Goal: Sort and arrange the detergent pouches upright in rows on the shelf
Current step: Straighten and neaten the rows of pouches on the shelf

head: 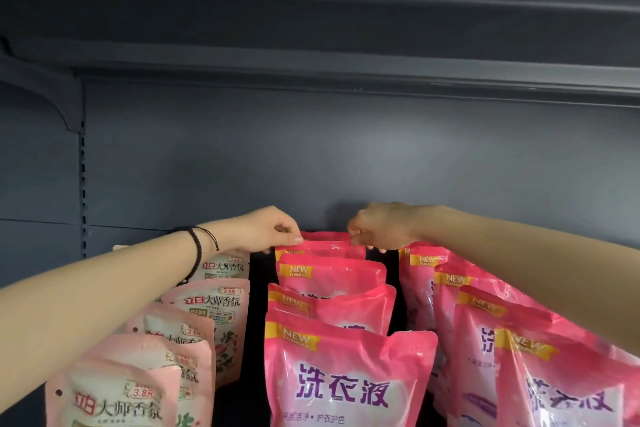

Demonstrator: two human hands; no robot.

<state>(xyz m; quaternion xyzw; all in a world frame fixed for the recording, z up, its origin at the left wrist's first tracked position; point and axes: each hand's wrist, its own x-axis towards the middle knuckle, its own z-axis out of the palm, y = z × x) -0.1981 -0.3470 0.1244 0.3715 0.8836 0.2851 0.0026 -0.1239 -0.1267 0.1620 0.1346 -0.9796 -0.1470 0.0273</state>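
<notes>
Done: three pouch rows (346, 374) stand upright | Hands: left hand (263, 229) and right hand (381, 227), apart, pinch rear middle-row pouch (325, 250) top corners | Remaining: likely seating it.

Pale pink pouches (211, 305) stand upright in a row at left on the shelf (346, 156); bright pink pouches (346, 378) form two more rows, middle and right. The rearmost middle pouch (322, 249) is pinched at its top corners by the left hand (263, 229) and right hand (384, 225).
</notes>
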